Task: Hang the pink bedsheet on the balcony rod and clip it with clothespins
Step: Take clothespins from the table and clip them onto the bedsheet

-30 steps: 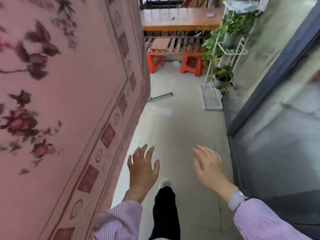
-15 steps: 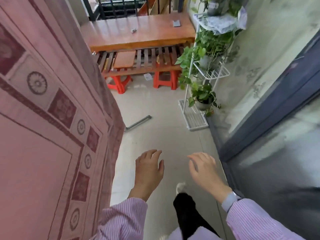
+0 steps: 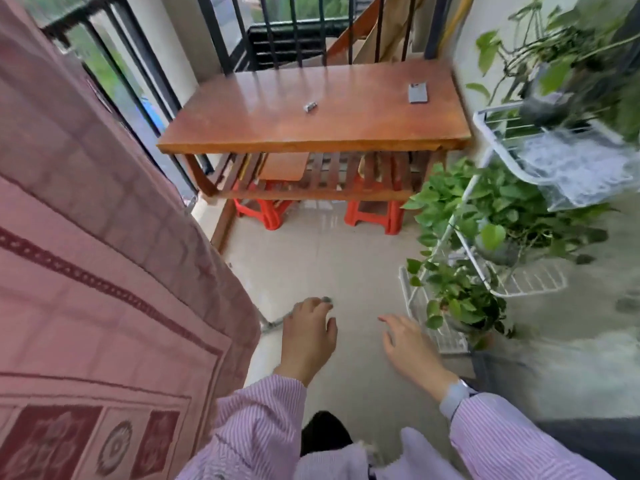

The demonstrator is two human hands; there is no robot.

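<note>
One pink bedsheet (image 3: 104, 271) hanging on my left. One wooden table (image 3: 311, 112), with two small items on top: one grey clip-like piece (image 3: 310, 107), one flat grey card-like thing (image 3: 418, 92). Two red stools (image 3: 263, 211) under it. One white plant rack (image 3: 460, 244); potted plants on it, at least three, top one blurred. My two hands: left hand (image 3: 308, 336), right hand (image 3: 408, 348). One watch (image 3: 453, 398) on my right wrist.

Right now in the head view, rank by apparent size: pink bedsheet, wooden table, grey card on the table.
1. pink bedsheet, though it hangs nearest the camera
2. wooden table
3. grey card
</note>
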